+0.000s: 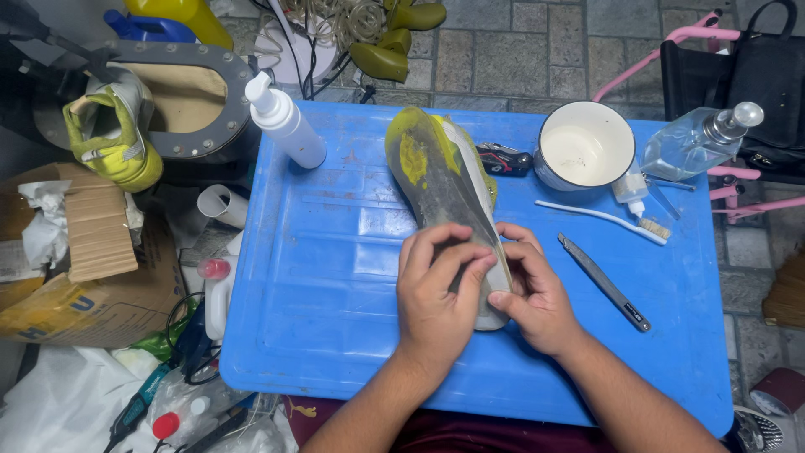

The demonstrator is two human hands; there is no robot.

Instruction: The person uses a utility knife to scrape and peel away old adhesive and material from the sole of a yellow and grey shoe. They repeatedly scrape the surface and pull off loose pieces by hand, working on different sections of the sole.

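Both hands gripped a worn shoe (440,189) that lay sole-up on the blue plastic tray (335,277), its toe pointing away from the person. The left hand (436,294) was curled over the heel end, fingers pressed across the grey and yellow sole, and it covered much of that end. The right hand (537,298) clamped the same end from the other side, thumb against the edge; what the fingers did beneath the shoe could not be made out.

Just right of the hands lay a slim grey knife (605,283), and beyond it a white toothbrush (604,220). A white enamel mug (584,145) stood near the shoe's toe, with a small white dropper bottle (631,190) beside it and a clear glass bottle (696,141) lying at the tray's far right corner. A white pump bottle (285,122) lay at the far left corner. Off the tray, a yellow-green sneaker (113,134) sat above a torn cardboard box (88,252).
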